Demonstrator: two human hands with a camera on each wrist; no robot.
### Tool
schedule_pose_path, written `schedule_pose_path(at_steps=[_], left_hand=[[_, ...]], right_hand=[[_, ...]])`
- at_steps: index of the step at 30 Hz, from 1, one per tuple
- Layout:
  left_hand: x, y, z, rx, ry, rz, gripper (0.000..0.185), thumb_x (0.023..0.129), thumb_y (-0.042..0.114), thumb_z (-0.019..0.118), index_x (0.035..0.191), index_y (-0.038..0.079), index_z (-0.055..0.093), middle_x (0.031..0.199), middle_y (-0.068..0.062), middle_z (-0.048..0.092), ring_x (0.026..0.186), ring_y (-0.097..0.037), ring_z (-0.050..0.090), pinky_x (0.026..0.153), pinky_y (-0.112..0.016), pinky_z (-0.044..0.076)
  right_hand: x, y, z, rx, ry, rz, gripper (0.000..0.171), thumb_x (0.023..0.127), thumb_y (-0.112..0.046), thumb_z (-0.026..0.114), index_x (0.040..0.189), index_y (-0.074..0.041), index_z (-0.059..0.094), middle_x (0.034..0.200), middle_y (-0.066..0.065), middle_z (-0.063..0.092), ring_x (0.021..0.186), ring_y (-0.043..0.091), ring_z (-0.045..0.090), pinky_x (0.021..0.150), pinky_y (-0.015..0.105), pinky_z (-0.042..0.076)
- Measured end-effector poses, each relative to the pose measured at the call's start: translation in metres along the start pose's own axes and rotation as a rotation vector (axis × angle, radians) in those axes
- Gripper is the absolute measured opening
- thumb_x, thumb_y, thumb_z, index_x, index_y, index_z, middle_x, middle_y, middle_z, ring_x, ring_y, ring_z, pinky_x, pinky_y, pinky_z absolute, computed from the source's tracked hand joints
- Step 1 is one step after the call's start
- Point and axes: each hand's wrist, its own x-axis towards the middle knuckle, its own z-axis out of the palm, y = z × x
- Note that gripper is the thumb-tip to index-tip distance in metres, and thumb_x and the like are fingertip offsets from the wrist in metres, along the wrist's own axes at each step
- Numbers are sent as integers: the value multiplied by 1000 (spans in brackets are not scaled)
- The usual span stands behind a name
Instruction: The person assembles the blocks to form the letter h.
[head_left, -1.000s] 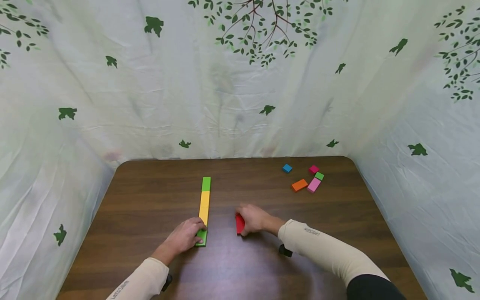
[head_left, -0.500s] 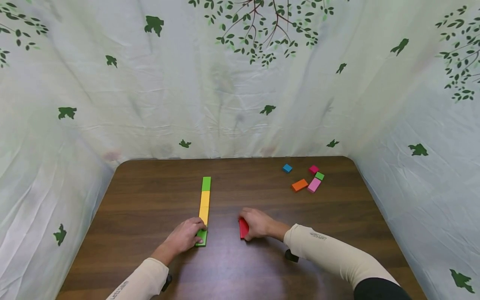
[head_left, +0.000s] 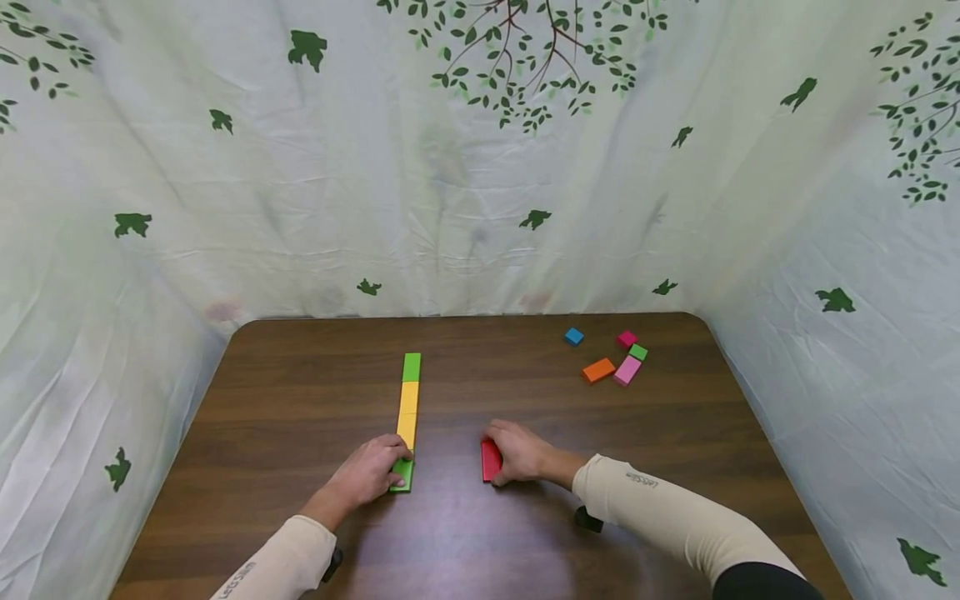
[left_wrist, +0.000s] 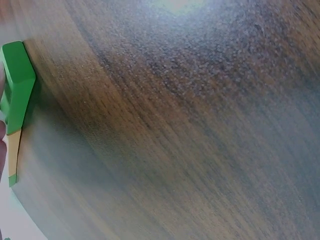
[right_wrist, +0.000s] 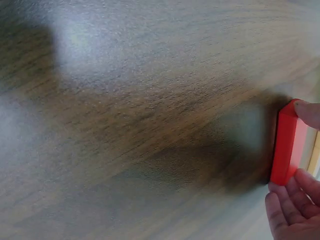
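Note:
In the head view my left hand is at the near end of a straight row of blocks. Its thumb and fingers hold the green block that ends the row; this green block also shows at the left edge of the left wrist view. Beyond it lie yellow blocks and a far green block, end to end. To the right, my right hand grips a red block, roughly parallel to the row. The right wrist view shows thumb and fingertips at opposite ends of this red block.
Toward the back right of the brown table lie a blue block, an orange block, a pink block, a small green block and a magenta block. A leaf-printed curtain hangs behind.
My right hand has moved slightly right and toward me with the red block, away from the row. The left hand and the row have stayed put.

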Motion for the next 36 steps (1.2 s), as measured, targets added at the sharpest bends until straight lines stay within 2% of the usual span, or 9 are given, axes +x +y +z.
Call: schedule_pose_path(at_steps=[5, 17, 30, 36], left_hand=[[0, 0, 1, 5, 4, 12, 27, 72, 9, 83, 94, 4, 69, 96, -3, 61, 89, -23, 60, 78, -40, 51], [0, -2, 2, 10, 15, 33, 27, 71, 9, 84, 93, 4, 69, 95, -3, 61, 88, -22, 59, 77, -39, 51], [0, -1, 2, 7, 2, -6, 27, 72, 10, 83, 94, 5, 70, 95, -2, 60, 89, -21, 59, 79, -40, 51], [0, -1, 2, 12, 4, -3, 27, 72, 10, 83, 94, 4, 70, 95, -3, 60, 88, -22, 59, 79, -40, 51]], right_hand=[[-2, 1, 0, 20, -9, 21, 56, 64, -27, 87, 109, -6, 62, 94, -3, 54, 82, 11, 51, 74, 22, 46], [1, -5, 1, 19, -15, -6, 58, 62, -25, 88, 111, -5, 63, 98, -2, 56, 87, 12, 53, 79, 23, 47], [2, -6, 3, 16, -9, -18, 58, 64, -27, 87, 112, -5, 63, 102, 0, 57, 92, 15, 55, 83, 25, 47], [2, -7, 3, 19, -18, -6, 58, 65, -27, 87, 114, -5, 63, 106, 0, 58, 96, 15, 55, 85, 25, 47]])
